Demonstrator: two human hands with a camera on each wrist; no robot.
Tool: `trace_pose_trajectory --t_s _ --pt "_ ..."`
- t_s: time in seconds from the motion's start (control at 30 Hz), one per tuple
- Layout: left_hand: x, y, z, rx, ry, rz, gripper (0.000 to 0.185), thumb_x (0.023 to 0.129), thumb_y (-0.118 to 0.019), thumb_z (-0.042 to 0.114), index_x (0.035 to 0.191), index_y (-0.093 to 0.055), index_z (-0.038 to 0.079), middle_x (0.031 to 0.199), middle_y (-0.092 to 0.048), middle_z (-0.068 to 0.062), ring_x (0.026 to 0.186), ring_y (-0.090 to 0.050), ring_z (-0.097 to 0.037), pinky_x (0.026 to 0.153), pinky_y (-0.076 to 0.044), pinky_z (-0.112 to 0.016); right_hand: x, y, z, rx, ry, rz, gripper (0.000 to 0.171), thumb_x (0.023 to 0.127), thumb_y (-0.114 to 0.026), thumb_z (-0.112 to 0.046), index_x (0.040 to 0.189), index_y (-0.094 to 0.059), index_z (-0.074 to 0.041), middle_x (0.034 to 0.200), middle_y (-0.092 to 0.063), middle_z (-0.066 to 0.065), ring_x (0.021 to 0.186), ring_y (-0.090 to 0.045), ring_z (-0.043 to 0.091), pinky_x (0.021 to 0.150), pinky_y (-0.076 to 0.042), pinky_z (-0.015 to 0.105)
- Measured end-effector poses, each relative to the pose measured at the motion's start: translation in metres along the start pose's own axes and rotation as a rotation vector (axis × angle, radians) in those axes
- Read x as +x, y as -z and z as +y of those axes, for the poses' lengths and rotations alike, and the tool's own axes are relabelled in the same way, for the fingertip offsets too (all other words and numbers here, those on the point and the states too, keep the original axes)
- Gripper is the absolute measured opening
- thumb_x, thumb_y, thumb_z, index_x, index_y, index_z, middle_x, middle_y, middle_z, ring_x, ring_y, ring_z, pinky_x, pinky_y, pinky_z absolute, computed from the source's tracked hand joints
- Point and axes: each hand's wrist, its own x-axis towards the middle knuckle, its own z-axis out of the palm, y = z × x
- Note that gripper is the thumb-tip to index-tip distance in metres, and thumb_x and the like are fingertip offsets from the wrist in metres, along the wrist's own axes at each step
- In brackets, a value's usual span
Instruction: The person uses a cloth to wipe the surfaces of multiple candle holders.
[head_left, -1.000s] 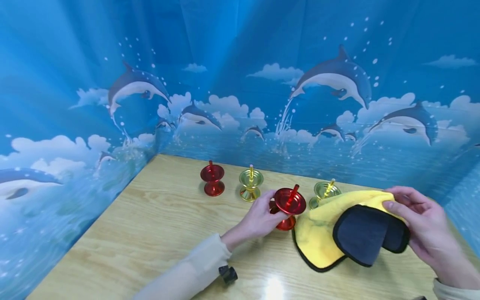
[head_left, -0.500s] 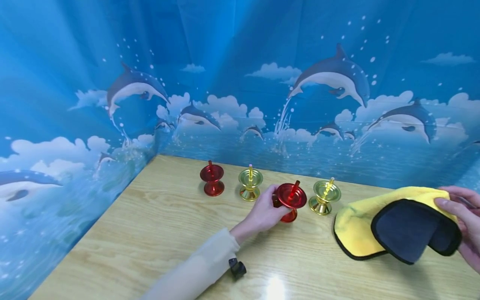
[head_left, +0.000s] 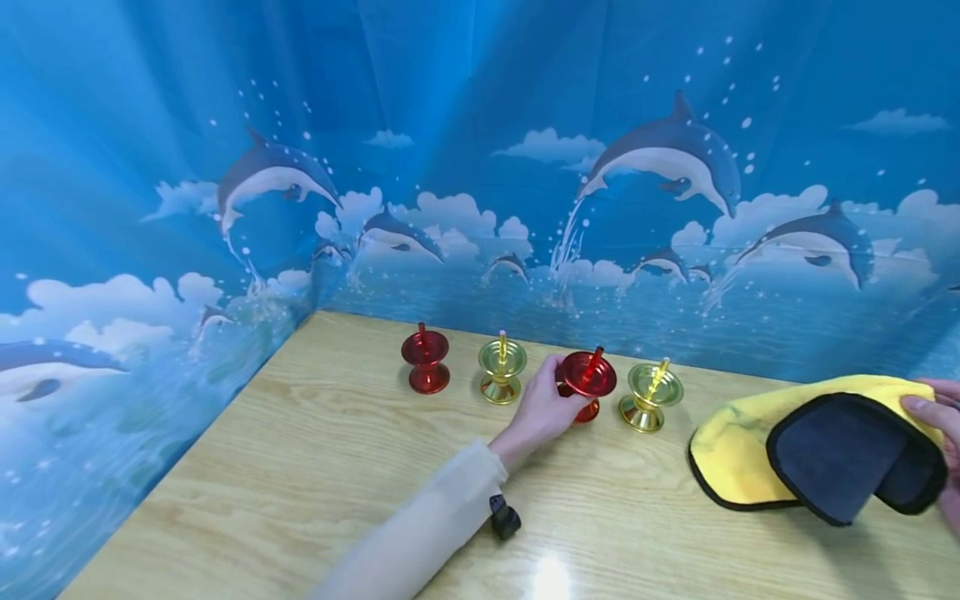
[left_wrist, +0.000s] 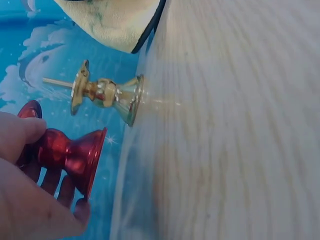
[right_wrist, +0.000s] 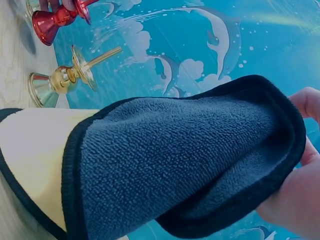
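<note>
**Red holder back in the row, cloth drawn off to the right**

The left hand has carried the glossy red metal candle holder from beside the cloth, where it was tilted over, back into line; it now stands nearly upright between the 2 gold metal candle holders, its base at or just above the wooden tabletop. The grip is curled round its waist, thumb on top in the left wrist view.

The right hand has drawn the yellow microfibre cloth with dark grey backing and black edging off to the right, well apart from the holders, fingers pinching its folded edge.

All 4 holder dishes look empty, each showing only its centre spike; a second red holder ends the row on the left.
</note>
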Motion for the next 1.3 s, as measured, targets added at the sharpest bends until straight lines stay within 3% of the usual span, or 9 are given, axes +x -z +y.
trace_pose_trajectory --t_s 0.3,0.6,0.83,1.1,1.3 --pt "0.016 -0.009 -0.008 0.039 0.052 0.039 0.043 0.088 -0.078 0.016 0.125 -0.057 0.013 0.128 -0.068 -0.009 0.122 -0.064 -0.026 0.108 -0.049 -0.044 0.000 0.001 0.000 0.020 -0.023 -0.008 0.034 0.102 -0.047 0.006 0.112 -0.066 -0.020 0.098 -0.074 -0.013 0.083 -0.069 -0.001 0.065 -0.056 0.014" --pt "0.018 -0.007 -0.011 0.091 0.085 0.073 0.044 0.085 -0.082 0.015 0.122 -0.059 0.011 0.123 -0.070 -0.010 0.117 -0.066 -0.026 0.104 -0.051 -0.043 -0.007 -0.005 0.000 -0.033 -0.111 -0.018 0.030 0.104 -0.050 -0.001 0.116 -0.062 -0.026 0.103 -0.069 -0.019 0.086 -0.065 -0.001 0.065 -0.056 0.016" --pt "0.014 -0.001 -0.011 0.090 0.073 0.011 0.052 0.086 -0.081 0.019 0.130 -0.056 0.008 0.125 -0.068 -0.012 0.120 -0.064 -0.027 0.107 -0.050 -0.044 -0.012 -0.011 0.004 0.052 -0.078 -0.076 0.036 0.103 -0.047 0.006 0.114 -0.073 -0.018 0.101 -0.073 -0.010 0.088 -0.071 0.003 0.065 -0.060 0.022" --pt "-0.014 0.035 -0.015 0.128 0.103 -0.170 0.038 0.094 -0.072 0.027 0.125 -0.058 0.010 0.117 -0.067 -0.008 0.109 -0.063 -0.021 0.098 -0.052 -0.043 -0.018 -0.015 0.008 0.055 -0.058 -0.119 0.038 0.103 -0.046 0.009 0.116 -0.073 -0.015 0.104 -0.075 -0.009 0.091 -0.072 0.003 0.067 -0.060 0.023" --pt "-0.029 0.073 -0.024 0.167 0.123 -0.201 0.036 0.093 -0.072 0.029 0.121 -0.061 0.009 0.109 -0.069 -0.007 0.102 -0.066 -0.021 0.092 -0.054 -0.041 -0.018 -0.015 0.008 0.067 -0.048 -0.120 0.038 0.103 -0.046 0.009 0.116 -0.074 -0.014 0.105 -0.076 -0.008 0.091 -0.071 0.004 0.068 -0.060 0.022"
